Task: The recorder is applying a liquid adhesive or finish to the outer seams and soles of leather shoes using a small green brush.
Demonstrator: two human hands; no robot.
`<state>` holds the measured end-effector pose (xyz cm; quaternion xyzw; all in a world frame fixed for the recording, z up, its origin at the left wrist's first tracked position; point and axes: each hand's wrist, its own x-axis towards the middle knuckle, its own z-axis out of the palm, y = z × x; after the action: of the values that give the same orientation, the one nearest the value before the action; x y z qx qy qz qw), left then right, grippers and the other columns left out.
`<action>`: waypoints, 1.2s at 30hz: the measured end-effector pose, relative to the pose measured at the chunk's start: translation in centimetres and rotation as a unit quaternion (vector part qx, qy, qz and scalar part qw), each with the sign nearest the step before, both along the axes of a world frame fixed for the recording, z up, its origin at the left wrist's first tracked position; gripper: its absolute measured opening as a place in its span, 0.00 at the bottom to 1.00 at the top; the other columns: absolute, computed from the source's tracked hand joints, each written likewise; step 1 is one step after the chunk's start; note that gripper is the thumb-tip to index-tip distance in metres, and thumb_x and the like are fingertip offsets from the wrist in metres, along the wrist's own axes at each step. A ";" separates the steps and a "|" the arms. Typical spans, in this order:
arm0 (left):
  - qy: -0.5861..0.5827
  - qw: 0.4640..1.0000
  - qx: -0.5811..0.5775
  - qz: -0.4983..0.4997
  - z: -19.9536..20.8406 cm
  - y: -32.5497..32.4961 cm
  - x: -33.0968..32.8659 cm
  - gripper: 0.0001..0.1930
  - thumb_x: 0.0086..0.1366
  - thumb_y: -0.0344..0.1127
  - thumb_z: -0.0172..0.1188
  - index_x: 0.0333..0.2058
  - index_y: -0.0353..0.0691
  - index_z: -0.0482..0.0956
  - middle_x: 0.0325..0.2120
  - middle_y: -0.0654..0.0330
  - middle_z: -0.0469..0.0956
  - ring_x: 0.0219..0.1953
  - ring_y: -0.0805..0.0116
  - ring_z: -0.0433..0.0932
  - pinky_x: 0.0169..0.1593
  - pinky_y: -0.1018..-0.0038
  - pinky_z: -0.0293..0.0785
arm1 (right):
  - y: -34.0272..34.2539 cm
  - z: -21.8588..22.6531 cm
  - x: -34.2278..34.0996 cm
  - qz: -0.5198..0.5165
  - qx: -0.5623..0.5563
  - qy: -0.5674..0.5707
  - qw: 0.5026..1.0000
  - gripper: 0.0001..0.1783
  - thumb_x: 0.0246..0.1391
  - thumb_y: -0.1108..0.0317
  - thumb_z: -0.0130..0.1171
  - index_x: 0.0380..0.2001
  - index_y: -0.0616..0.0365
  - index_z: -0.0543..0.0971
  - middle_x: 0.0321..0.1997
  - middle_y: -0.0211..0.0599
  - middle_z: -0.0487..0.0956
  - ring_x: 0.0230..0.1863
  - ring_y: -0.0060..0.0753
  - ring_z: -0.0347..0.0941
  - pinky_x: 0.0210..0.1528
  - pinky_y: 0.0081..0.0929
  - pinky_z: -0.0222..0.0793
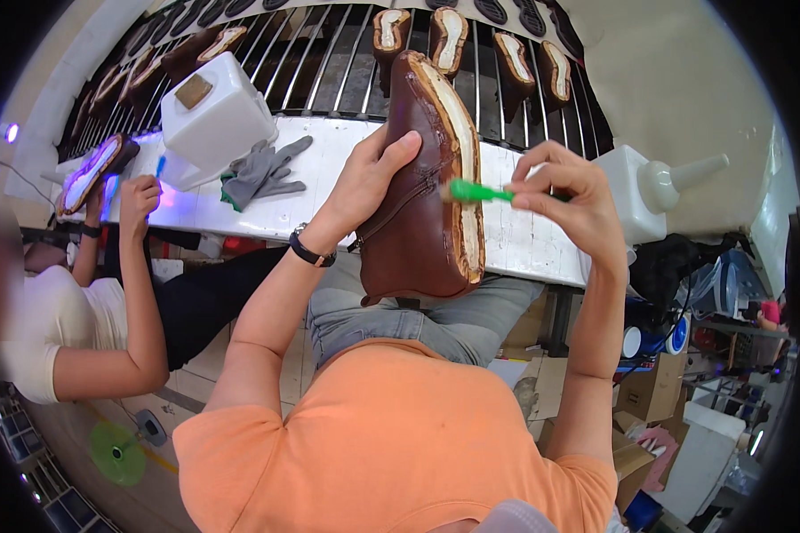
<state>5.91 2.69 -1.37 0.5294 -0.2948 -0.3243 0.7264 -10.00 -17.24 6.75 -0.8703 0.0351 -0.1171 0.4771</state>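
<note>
A brown leather boot (409, 213) with a side zip is held up in front of me, its white-filled underside turned to the right. My left hand (369, 178) grips it round the upper, thumb lying on the leather. In my right hand (564, 191) a brush with a green handle (480, 191) is pinched between thumb and fingers. The brush's bristle end is at the boot's sole edge, near the zip; whether it touches cannot be made out.
Beyond the white bench (329, 147), a roller rack (329, 67) carries several upturned boots (451, 40) and dark soles. A white container (213, 111), grey gloves (265, 173) and a white spouted bottle (644, 191) stand or lie on the bench. At left, a co-worker (89, 329) holds another boot (98, 173).
</note>
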 end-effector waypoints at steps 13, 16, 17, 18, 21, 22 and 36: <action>0.088 0.990 0.069 -0.082 -1.3 -0.2 0.5 0.26 0.69 0.51 0.50 0.51 0.31 0.71 0.41 0.60 0.78 0.40 0.77 0.76 0.45 0.80 0.73 | -0.1 1.2 0.4 0.186 -0.002 0.082 0.979 0.07 0.38 0.73 0.72 0.26 0.58 0.85 0.31 0.29 0.76 0.31 0.21 0.71 0.32 0.21 0.63; 0.156 0.978 0.036 -0.132 -2.1 -0.6 0.1 0.27 0.70 0.53 0.47 0.51 0.31 0.71 0.44 0.57 0.77 0.42 0.75 0.77 0.48 0.78 0.73 | -0.2 1.0 1.0 0.199 0.038 0.065 0.977 0.10 0.34 0.72 0.73 0.25 0.60 0.85 0.30 0.35 0.76 0.27 0.19 0.69 0.29 0.19 0.60; 0.186 0.971 0.059 -0.141 -2.1 -0.6 -0.3 0.28 0.70 0.54 0.46 0.52 0.31 0.71 0.46 0.56 0.77 0.44 0.74 0.77 0.49 0.77 0.73 | -0.3 1.1 1.1 0.206 0.042 0.072 0.975 0.10 0.34 0.72 0.73 0.25 0.60 0.85 0.31 0.36 0.76 0.26 0.18 0.69 0.28 0.18 0.60; 0.214 0.962 0.082 -0.151 -2.2 -0.6 -0.6 0.29 0.70 0.55 0.44 0.52 0.31 0.71 0.47 0.55 0.76 0.45 0.72 0.77 0.50 0.76 0.73 | -0.4 1.1 1.3 0.212 0.046 0.078 0.973 0.10 0.34 0.71 0.73 0.25 0.60 0.85 0.32 0.36 0.76 0.25 0.18 0.68 0.27 0.17 0.60; 0.254 0.946 0.090 -0.182 -2.5 -0.6 -1.8 0.30 0.70 0.57 0.42 0.54 0.34 0.69 0.49 0.55 0.75 0.46 0.71 0.76 0.52 0.75 0.72 | -0.1 1.8 2.0 0.240 0.046 0.092 0.965 0.07 0.37 0.75 0.72 0.24 0.61 0.84 0.31 0.32 0.76 0.33 0.24 0.72 0.35 0.21 0.67; 0.287 0.933 0.087 -0.198 -2.6 -0.7 -2.2 0.30 0.70 0.57 0.41 0.55 0.35 0.68 0.49 0.56 0.75 0.47 0.71 0.76 0.53 0.75 0.72 | -0.2 1.7 2.1 0.241 0.045 0.091 0.965 0.07 0.37 0.75 0.72 0.24 0.61 0.84 0.31 0.32 0.76 0.33 0.24 0.72 0.35 0.21 0.67; 0.381 0.854 0.019 -0.354 -1.1 0.9 -7.1 0.31 0.68 0.56 0.46 0.50 0.27 0.69 0.24 0.53 0.75 0.20 0.71 0.74 0.19 0.78 0.71 | -0.7 2.0 5.1 0.283 0.049 0.055 0.956 0.07 0.37 0.74 0.72 0.23 0.60 0.83 0.31 0.31 0.76 0.35 0.24 0.72 0.40 0.22 0.66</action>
<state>-1.21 3.60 -2.46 0.2379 -0.1562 -0.7417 0.6074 -4.91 -17.94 8.70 -0.8251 -0.1804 0.0723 0.5305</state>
